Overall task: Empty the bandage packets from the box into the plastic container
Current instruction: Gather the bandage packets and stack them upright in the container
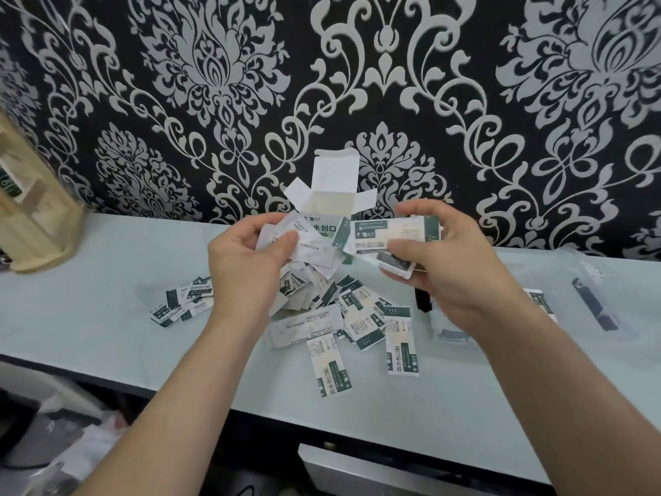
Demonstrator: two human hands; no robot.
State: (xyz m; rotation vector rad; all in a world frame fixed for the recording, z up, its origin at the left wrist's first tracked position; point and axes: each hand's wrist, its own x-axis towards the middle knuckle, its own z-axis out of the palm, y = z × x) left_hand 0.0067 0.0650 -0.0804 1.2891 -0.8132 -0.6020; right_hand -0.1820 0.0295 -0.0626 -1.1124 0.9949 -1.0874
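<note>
- My left hand (246, 270) held some white paper bandage packets (311, 250).
- My right hand (458, 273) gripped a stack of green-and-white packets (393, 234).
- The open white cardboard box (334, 180) was just behind both hands.
- More loose packets (357, 323) lay on the pale counter (107, 316).
</note>
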